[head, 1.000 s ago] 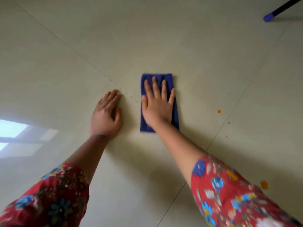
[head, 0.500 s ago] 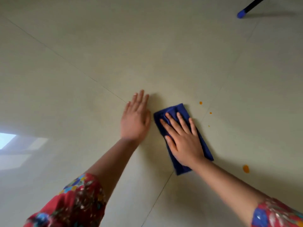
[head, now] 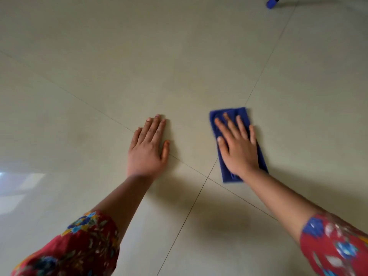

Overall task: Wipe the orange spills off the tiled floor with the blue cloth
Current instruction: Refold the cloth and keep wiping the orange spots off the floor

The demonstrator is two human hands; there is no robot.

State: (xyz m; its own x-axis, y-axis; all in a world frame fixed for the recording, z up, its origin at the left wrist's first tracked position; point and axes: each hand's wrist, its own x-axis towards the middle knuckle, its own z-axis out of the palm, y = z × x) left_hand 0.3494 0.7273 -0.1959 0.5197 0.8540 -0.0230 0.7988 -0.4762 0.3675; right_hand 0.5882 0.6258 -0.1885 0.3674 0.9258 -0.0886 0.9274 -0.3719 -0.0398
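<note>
The blue cloth (head: 226, 172) lies folded in a long rectangle on the pale tiled floor (head: 179, 76), just right of a grout-line crossing. My right hand (head: 238, 150) presses flat on top of it, fingers spread and pointing away from me, covering most of its middle. Beside it, my left hand (head: 148, 150) rests palm down on the bare tile to the left of the cloth, holding nothing. No orange spill shows anywhere on the floor in this view; whatever lies under the cloth is hidden.
A dark pole with a blue tip (head: 271, 4) touches the floor at the top right corner. A bright window reflection (head: 18, 186) glares on the tile at the left edge. Grout lines cross between my forearms.
My right hand has slid the cloth to the right, across the grout line. The small orange drops and the larger orange spot seen earlier are no longer visible. My left hand stays planted.
</note>
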